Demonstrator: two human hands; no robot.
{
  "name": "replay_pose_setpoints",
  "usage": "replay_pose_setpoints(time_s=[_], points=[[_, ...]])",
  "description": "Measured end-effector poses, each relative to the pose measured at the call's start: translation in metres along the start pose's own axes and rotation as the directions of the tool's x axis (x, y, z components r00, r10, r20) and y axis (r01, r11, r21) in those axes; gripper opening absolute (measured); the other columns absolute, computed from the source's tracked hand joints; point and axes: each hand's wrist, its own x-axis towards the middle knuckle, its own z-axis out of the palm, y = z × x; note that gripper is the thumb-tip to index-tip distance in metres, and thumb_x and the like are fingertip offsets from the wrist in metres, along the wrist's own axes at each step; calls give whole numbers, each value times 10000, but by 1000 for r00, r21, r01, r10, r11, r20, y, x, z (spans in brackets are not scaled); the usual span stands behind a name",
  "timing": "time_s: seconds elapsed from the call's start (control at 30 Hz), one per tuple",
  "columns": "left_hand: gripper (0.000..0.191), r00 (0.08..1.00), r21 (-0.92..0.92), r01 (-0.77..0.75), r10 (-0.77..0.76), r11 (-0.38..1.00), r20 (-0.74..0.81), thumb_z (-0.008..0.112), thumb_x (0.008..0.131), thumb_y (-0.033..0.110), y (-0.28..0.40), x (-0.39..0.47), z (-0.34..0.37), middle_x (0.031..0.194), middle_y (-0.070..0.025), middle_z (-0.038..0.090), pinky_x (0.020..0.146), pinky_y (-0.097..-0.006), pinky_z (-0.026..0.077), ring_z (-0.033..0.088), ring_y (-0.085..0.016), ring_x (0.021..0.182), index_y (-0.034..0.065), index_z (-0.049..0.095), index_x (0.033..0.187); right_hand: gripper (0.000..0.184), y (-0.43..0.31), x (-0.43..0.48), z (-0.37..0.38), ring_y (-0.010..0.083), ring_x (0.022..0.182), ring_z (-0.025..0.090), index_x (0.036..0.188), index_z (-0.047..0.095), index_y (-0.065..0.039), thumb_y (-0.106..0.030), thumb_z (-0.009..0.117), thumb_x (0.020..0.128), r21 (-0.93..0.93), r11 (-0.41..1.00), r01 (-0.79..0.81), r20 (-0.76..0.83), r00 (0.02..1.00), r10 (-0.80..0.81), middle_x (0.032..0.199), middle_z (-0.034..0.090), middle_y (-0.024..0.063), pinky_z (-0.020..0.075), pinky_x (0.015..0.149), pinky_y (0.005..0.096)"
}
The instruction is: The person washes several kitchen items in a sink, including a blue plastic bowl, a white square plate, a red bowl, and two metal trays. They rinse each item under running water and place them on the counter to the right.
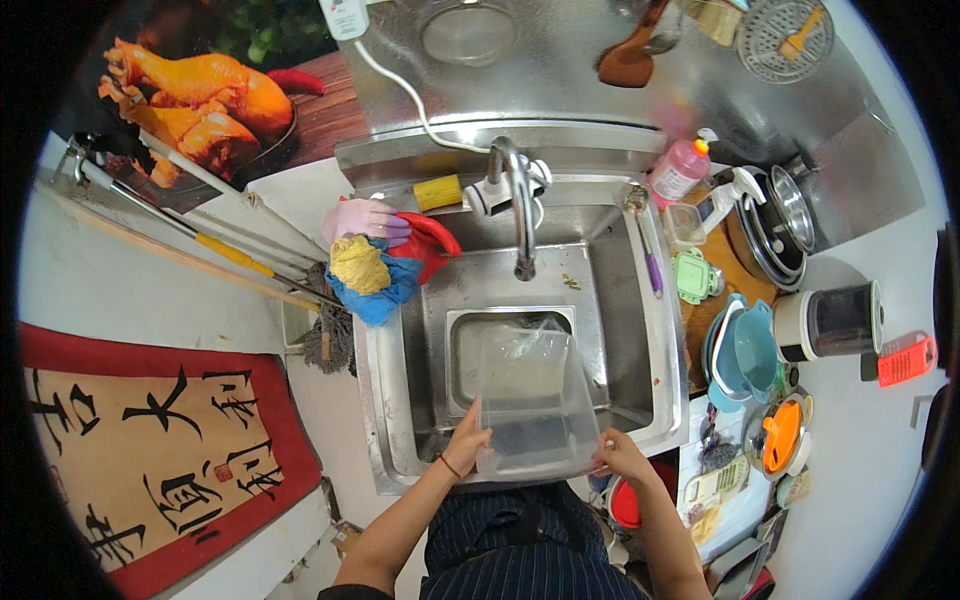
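My left hand (466,445) and my right hand (621,456) grip opposite sides of a clear plastic box (536,442). The box is tilted, its far end pointing down over a rectangular steel pan (450,352) inside the stainless steel sink (636,352). Cloudy liquid lies in the pan, and splashing shows at the box's far end. My fingertips are partly hidden behind the box walls. The curved faucet (517,202) hangs over the sink beyond the box. Green scraps (571,282) lie on the sink floor.
Rubber gloves (366,222), a red cloth (426,251) and a blue cloth (382,289) drape the sink's left rim. A purple-handled scrubber (651,259) lies on the right rim. Beyond it stand a pink soap bottle (679,172), blue basins (750,352) and steel bowls (791,206).
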Motion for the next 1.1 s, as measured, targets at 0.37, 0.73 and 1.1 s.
replay_pose_setpoints(time_s=[0.37, 0.73, 1.1], points=[[889, 875, 287, -483, 471, 827, 112, 462, 601, -139, 34, 17, 33, 1516, -110, 322, 1121, -311, 260, 262, -202, 1411, 36, 327, 1463, 106, 20, 54, 1, 169, 748, 540, 790, 631, 18, 36, 578, 700, -231, 694, 682, -427, 570, -702, 842, 574, 63, 430, 671, 273], [655, 905, 395, -358, 419, 846, -78, 498, 782, -94, -25, 105, 64, 1388, -122, 490, 1034, -316, 378, 465, -211, 1285, 31, 394, 1416, 274, -33, -10, -2, 183, 597, 328, 585, 274, -18, 135, 500, 609, -377, 627, 682, -531, 395, -750, 674, 307, 67, 258, 539, 320], [422, 944, 779, -129, 316, 614, -93, 532, 872, 101, -39, 95, 43, 1184, -219, 590, 922, -428, 450, 578, -358, 1086, 12, 473, 1280, 266, -41, -14, 19, 235, 572, 371, 561, 311, -3, 87, 560, 584, -405, 680, 611, -537, 443, -718, 638, 345, 107, 295, 528, 351]])
